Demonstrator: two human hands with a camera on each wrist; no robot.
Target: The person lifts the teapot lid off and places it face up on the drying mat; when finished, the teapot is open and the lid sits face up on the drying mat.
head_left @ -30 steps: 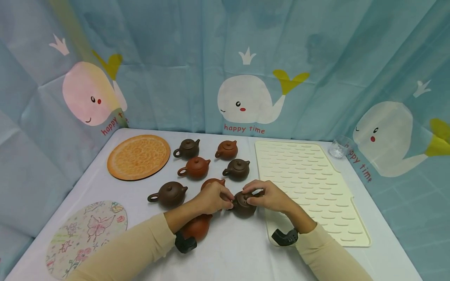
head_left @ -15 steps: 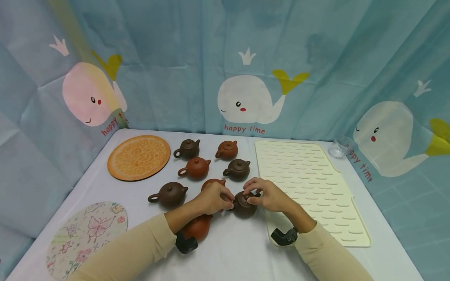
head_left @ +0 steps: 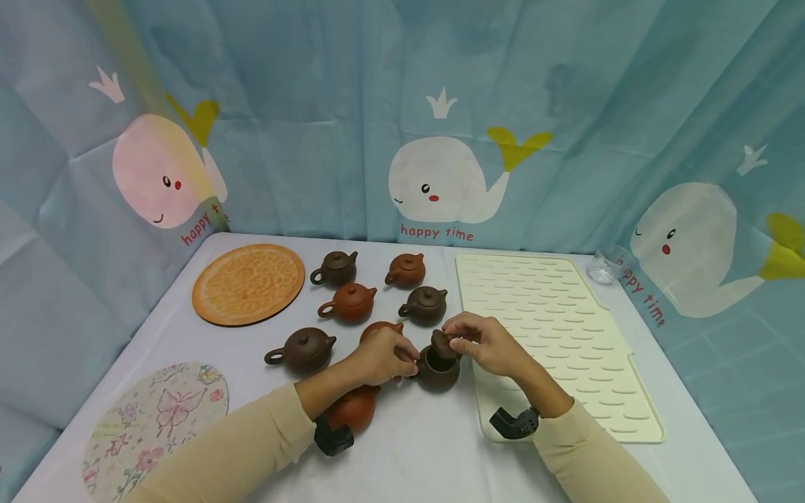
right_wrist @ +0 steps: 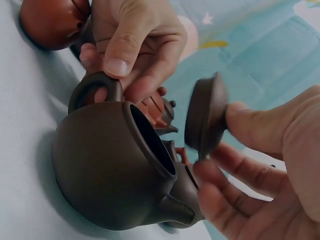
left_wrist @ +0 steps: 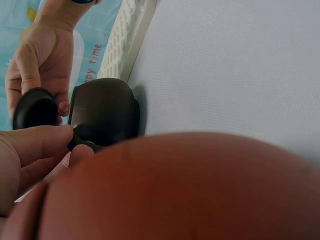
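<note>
A dark brown teapot (head_left: 438, 378) stands on the white cloth, its round mouth uncovered. My left hand (head_left: 382, 355) pinches its loop handle (right_wrist: 80, 95) between thumb and fingers. My right hand (head_left: 490, 344) holds the teapot's lid (right_wrist: 205, 115) by its knob, tilted on edge just above the rim, as the right wrist view shows. In the left wrist view the lid's dark underside (left_wrist: 36, 111) faces the camera. A red-brown teapot (head_left: 355, 412) sits under my left forearm, partly hidden by it. Another reddish teapot (head_left: 380, 328) is mostly covered by my left hand.
Several brown and reddish teapots, such as a dark one (head_left: 306, 349), stand lidded to the left and behind. A cream ridged mat (head_left: 541, 314) lies at right, with a clear glass (head_left: 605, 265) beyond. Two round mats, orange (head_left: 248, 283) and floral (head_left: 157, 419), lie at left.
My right hand has lifted the lid up off the dark teapot and tilted it, which uncovers the mouth. The left hand stays at the handle.
</note>
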